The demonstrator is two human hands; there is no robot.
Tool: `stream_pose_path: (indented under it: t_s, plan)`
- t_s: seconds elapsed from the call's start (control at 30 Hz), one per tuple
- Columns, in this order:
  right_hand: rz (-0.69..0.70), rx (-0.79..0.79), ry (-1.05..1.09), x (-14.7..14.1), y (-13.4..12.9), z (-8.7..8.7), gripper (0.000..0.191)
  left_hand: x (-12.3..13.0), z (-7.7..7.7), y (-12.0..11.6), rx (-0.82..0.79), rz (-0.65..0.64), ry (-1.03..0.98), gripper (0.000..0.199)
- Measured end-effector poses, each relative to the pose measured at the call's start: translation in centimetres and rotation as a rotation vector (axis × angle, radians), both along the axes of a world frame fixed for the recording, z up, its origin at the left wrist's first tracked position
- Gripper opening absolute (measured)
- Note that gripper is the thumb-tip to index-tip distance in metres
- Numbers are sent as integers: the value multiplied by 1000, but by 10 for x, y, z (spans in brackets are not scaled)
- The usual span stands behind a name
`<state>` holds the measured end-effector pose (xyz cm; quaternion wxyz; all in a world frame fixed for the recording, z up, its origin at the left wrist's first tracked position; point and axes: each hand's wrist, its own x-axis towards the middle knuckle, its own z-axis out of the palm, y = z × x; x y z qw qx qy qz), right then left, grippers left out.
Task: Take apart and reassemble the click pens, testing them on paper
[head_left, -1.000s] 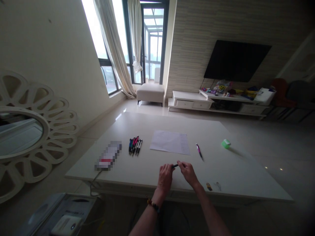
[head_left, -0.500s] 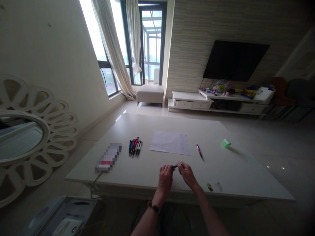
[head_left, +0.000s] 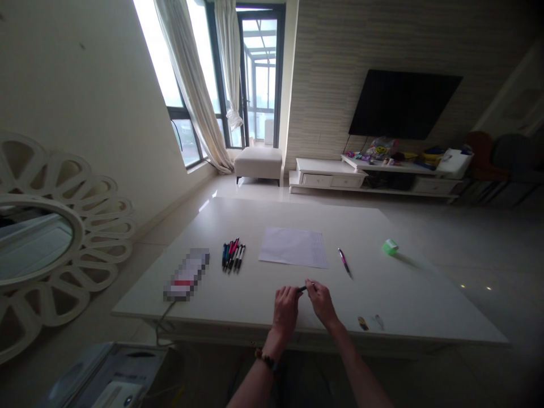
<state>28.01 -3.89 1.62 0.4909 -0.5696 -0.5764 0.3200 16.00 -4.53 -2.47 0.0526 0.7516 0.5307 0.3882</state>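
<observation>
Levelling out since the earlier frame, the head view is tilting less, while the two hands are drawing in slightly over the near part of the white counter. The left hand and the right hand are both working on a dark pen, of which only a short stretch is showing between them. The left fingers are curling closed around one end, and the right fingers are pinching narrowly on the other, so neither hand is spreading wide. Farther out on the counter, a cluster of pens is lying side by side, left of a flat sheet of paper, and a purple pen is resting to the sheet's right, with no hand touching any of them. Faint marks are showing along the sheet's right edge, though what they are is too small to tell. A small green block is sitting farther right, and a blurred package is lying at the left.
</observation>
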Motion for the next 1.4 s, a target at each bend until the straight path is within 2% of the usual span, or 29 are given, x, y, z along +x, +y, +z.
stream_pose_path:
  t_s: [0.13,0.23,0.37,0.43,0.5,0.6,0.67,0.73,0.77,0.83,0.93,0.97,1.03,1.13,1.2,1.27,1.4]
  plan:
    - [-115,-15,-43,-7,2,2,53,0,0,0,35,23,-9,15]
    - [-41,-73,20,-8,0,1,51,-2,0,2,12,39,-130,18]
    - [4,5,27,0,-13,-8,35,-3,11,5,-148,104,-500,28]
    - [14,69,-1,3,-23,-16,36,1,22,7,-275,123,-748,33]
    - [52,113,-5,1,-30,-22,41,7,34,9,-413,73,-998,37]
    - [47,180,25,-6,-33,-20,35,20,46,10,-670,-121,-1305,42]
    - [13,222,53,-9,-31,-12,26,28,50,9,-779,-222,-1441,44]
    - [-18,231,91,-8,-26,-1,20,32,51,9,-807,-276,-1464,47]
    - [-42,220,118,-6,-22,5,20,32,52,9,-807,-297,-1414,49]
    - [-146,188,211,1,-10,16,20,26,51,11,-757,-317,-1182,52]
    - [-311,184,524,17,14,27,21,5,45,23,-518,-260,-601,43]
    - [-304,184,666,22,24,30,21,-5,41,29,-422,-220,-390,39]
    - [-200,147,923,34,43,32,20,-24,30,45,-295,-126,-11,41]
    - [-15,19,1161,49,68,32,20,-47,14,68,-210,-7,389,48]
    - [79,-69,1228,56,81,30,28,-56,7,76,-204,17,496,49]
    - [146,-119,1230,60,94,28,40,-59,3,77,-193,17,518,48]
    - [155,-96,1102,64,119,23,47,-66,2,59,-115,-14,548,46]
